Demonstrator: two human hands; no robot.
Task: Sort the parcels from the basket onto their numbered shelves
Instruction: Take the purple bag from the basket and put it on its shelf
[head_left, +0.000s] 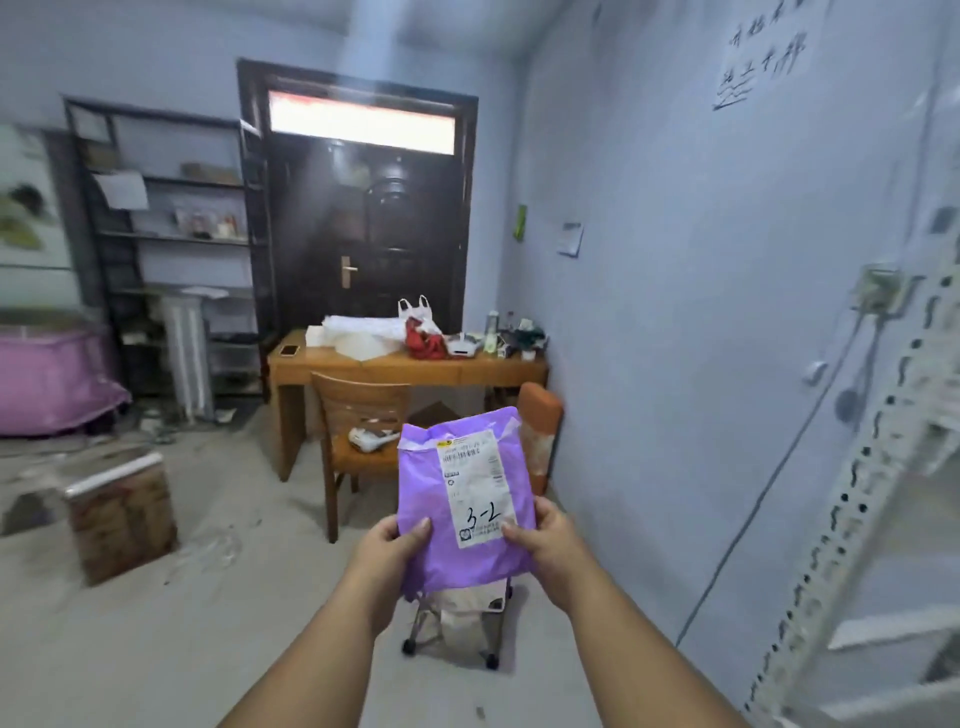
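Now, with the left hand (390, 545) and right hand (543, 538) each pinching a lower corner of the soft purple plastic mailer (464, 499) at lower centre, the person should read its handwritten "3-2" before seeking the white slotted-metal shelf rack (878, 467) at right.

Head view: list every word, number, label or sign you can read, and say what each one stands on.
"3-2", handwritten: on the white shipping label of the purple parcel held by the left hand and right hand.
Barcode and small print on the same label: too small to read.
Handwritten characters on the paper sign on the right wall: too blurred to read.
Small notice on that wall: unreadable.
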